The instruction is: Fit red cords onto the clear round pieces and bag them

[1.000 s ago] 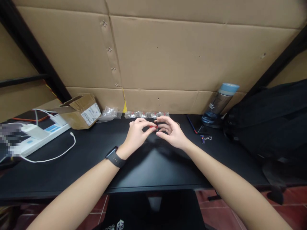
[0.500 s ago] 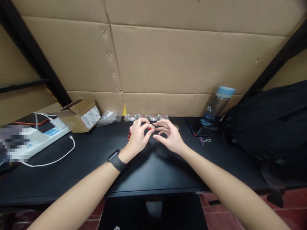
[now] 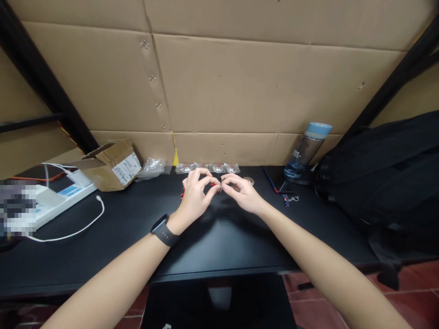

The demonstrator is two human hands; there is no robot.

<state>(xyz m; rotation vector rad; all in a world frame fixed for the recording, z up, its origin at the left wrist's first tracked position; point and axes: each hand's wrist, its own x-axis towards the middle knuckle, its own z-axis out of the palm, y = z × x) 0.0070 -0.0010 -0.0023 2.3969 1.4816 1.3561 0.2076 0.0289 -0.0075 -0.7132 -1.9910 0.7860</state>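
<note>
My left hand (image 3: 198, 194), with a dark watch on its wrist, pinches a small thin object (image 3: 221, 185) seen edge-on; what it is cannot be made out. From the other side my right hand (image 3: 243, 193) has thumb and fingers pressed together at the same object. Both hands are just above the black desk (image 3: 219, 251). Red items (image 3: 183, 193) lie partly hidden behind my left hand. Beyond the hands, several small clear packets (image 3: 218, 168) with round contents stand in a row. A round roll (image 3: 248, 181) lies behind my right hand.
An open cardboard box (image 3: 115, 167), crumpled clear plastic (image 3: 154, 168) and a white power strip (image 3: 65, 198) with a cable are at the left. At the right are a water bottle (image 3: 306, 151), a dark flat item (image 3: 279, 183), a keychain (image 3: 288, 199) and a black backpack (image 3: 384, 183).
My right hand's fingers have closed in on the thin object between the hands. The whole view has shifted slightly.
</note>
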